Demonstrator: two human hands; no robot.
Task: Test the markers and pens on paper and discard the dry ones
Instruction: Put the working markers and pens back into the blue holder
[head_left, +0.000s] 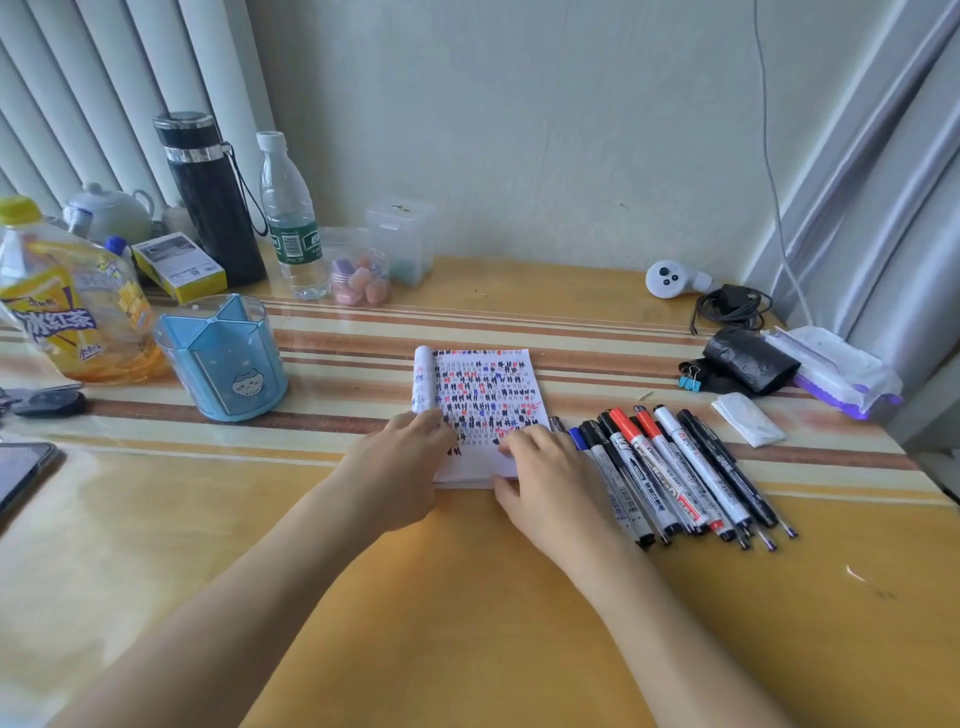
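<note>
Fingers (431, 422) of our left hand (400, 457) lie straight on the notepad (483, 395), mid-scene; our right hand (545, 478) pinches its near edge. Risk: the page is crowded, so weak strokes may go unread. Markers (675, 467) just right could roll if nudged.

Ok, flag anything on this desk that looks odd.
The small white notepad stands out: its open page is crammed with black, red and blue test marks, little blank paper left, and a turned leaf curls up along its left edge.

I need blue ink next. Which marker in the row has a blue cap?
The white-barrelled marker with the blue cap, beside the right hand; the other markers wear black or red caps.
</note>
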